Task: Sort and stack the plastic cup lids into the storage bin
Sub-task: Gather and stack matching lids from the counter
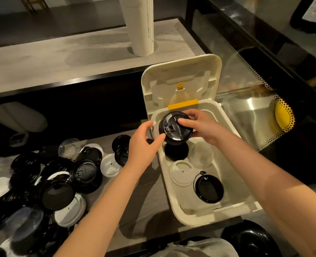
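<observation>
Far left of the fingers, on the grey wood-grain tabletop (147, 206): a loose heap of black, white and clear plastic cup lids (60, 182), well apart from either grip. Next, the left hand (141, 145), raised beside the left wall of the cream plastic storage bin with its hinged cover open (179, 212), fingers loosely curved and a little spread, index fingertip (161, 137) touching the lower-left rim of a black round plastic lid with a flip tab (175, 127), thumb lifted clear of it. That lid between the two hands, over the back-left part of the bin, top face up and slightly tilted. To its right, the right hand (203, 127), pinching the lid, thumb pressed on top, remaining fingers curled round the far rim. Below the fingers, inside the bin: a black lid stack (176, 152) directly under the held lid, clear lids (202, 152) just beside that stack, a white lid (182, 176) nearer, and a black tabbed lid (209, 189) rightmost.
</observation>
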`<state>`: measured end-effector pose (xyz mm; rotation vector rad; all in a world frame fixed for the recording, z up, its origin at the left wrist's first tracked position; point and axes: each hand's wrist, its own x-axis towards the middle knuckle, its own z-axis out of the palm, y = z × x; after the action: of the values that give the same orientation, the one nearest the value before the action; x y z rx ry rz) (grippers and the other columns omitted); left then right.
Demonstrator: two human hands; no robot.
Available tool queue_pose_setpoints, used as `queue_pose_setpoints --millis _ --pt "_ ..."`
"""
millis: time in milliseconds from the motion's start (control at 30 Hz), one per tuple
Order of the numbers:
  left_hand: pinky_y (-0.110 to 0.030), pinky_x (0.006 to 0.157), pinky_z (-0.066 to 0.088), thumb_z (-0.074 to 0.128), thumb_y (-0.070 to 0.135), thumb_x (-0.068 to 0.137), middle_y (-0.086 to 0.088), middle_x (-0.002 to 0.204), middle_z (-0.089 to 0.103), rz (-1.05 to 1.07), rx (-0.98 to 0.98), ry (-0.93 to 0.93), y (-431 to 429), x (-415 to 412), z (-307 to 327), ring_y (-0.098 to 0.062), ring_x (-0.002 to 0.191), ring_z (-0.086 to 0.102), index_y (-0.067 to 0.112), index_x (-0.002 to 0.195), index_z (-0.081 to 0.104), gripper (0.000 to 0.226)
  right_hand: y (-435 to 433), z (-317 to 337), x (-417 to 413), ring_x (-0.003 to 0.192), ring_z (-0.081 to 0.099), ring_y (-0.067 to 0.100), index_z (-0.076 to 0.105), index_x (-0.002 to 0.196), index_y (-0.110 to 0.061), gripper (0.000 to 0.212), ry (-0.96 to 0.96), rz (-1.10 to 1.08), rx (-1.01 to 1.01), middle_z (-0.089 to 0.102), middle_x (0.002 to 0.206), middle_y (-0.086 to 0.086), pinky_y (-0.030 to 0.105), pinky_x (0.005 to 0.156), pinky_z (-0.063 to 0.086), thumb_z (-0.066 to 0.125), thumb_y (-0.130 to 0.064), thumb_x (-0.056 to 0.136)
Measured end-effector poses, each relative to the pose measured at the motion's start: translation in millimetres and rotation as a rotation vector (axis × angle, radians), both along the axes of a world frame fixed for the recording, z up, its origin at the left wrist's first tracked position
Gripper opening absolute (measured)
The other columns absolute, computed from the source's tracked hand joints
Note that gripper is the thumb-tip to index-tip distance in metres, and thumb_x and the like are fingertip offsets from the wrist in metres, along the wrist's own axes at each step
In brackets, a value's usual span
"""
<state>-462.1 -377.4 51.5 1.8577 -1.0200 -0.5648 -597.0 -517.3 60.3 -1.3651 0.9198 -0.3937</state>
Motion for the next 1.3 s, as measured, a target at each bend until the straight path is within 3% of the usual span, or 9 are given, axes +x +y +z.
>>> queue_pose_setpoints --millis 133,267,467,567,733,900,1000,1100,1300 --pt "-0.032 0.109 0.028 0.059 0.036 0.089 0.004 0.148 0.034 -0.150 0.223 -0.111 3.3 13.1 -12.9 -0.016 0.141 0.024 0.023 0.143 0.033 0.062 -20.3 -22.5 0.9 0.067 0.057 0.012 0.054 0.101 -0.015 0.022 0.326 0.080 -0.085 0.058 0.086 0.001 0.024 0.054 0.047 0.068 -0.016 0.085" --pt "-0.033 0.099 0.039 0.046 0.052 0.091 -0.001 0.129 0.056 -0.261 0.397 0.039 8.2 13.0 -25.3 -0.022 0.124 0.047 0.024 0.126 0.055 0.046 -25.6 -46.7 7.3 0.071 0.058 0.014 0.053 0.083 -0.020 0.013 0.420 0.174 -0.002 0.060 0.083 0.002 0.029 0.063 0.049 0.065 -0.019 0.088" --pt "-0.030 0.091 0.043 0.051 0.041 0.092 0.003 0.120 0.058 -0.256 0.339 -0.029 5.4 11.4 -17.8 -0.014 0.110 0.052 0.024 0.129 0.052 0.040 -35.6 -67.7 30.2 0.080 0.050 0.021 0.053 0.077 -0.015 0.018 0.523 0.315 -0.163 0.056 0.083 0.009 0.030 0.073 0.039 0.068 -0.018 0.085" --pt "-0.032 0.092 0.043 0.050 0.042 0.092 0.003 0.122 0.057 -0.266 0.333 -0.059 5.6 11.7 -17.5 -0.015 0.111 0.052 0.026 0.130 0.050 0.042 -39.1 -75.9 32.6 0.087 0.052 0.022 0.057 0.087 -0.012 0.012 0.540 0.341 -0.234 0.056 0.090 0.010 0.029 0.076 0.039 0.067 -0.019 0.086" --pt "-0.034 0.097 0.042 0.048 0.046 0.092 0.002 0.138 0.048 -0.262 0.323 -0.132 6.6 10.3 -18.4 -0.016 0.122 0.046 0.028 0.142 0.034 0.055 -31.5 -90.0 26.0 0.113 0.050 0.030 0.051 0.125 -0.013 0.044 0.888 0.445 -0.644 0.050 0.125 0.010 0.036 0.090 0.043 0.057 -0.041 0.091" --pt "-0.035 0.115 0.016 0.046 0.047 0.093 0.005 0.158 0.006 -0.274 0.321 -0.454 5.8 11.1 -12.4 -0.013 0.145 0.003 0.023 0.150 0.010 0.071 -20.0 -84.8 21.4 0.113 0.051 0.027 0.050 0.126 -0.015 0.042 0.756 0.334 -0.862 0.052 0.123 0.007 0.036 0.087 0.046 0.057 -0.037 0.091" --pt "-0.045 0.117 0.018 0.042 0.049 0.094 0.008 0.158 0.005 -0.327 0.354 -0.548 2.8 14.8 -11.8 -0.012 0.145 -0.002 0.023 0.150 0.013 0.068 -17.7 -79.4 14.3 0.126 0.045 0.023 0.042 0.140 -0.018 0.063 0.637 0.482 -0.816 0.046 0.140 0.004 0.034 0.102 0.040 0.065 -0.036 0.085" --pt "-0.048 0.116 0.019 0.042 0.050 0.093 0.009 0.158 0.006 -0.337 0.376 -0.551 1.5 17.0 -13.8 -0.012 0.145 -0.002 0.024 0.149 0.015 0.068 -16.6 -82.4 7.0 0.138 0.031 0.020 0.030 0.147 -0.022 0.075 0.790 0.709 -0.801 0.026 0.155 -0.002 0.033 0.110 0.031 0.066 -0.037 0.084" --pt "-0.045 0.116 0.019 0.043 0.049 0.093 0.008 0.158 0.007 -0.338 0.382 -0.567 0.9 16.1 -11.6 -0.014 0.146 0.002 0.023 0.149 0.016 0.068 -14.1 -86.0 -1.2 0.134 0.038 0.017 0.034 0.145 -0.026 0.072 0.847 0.562 -0.780 0.037 0.149 -0.005 0.034 0.104 0.037 0.064 -0.047 0.084"
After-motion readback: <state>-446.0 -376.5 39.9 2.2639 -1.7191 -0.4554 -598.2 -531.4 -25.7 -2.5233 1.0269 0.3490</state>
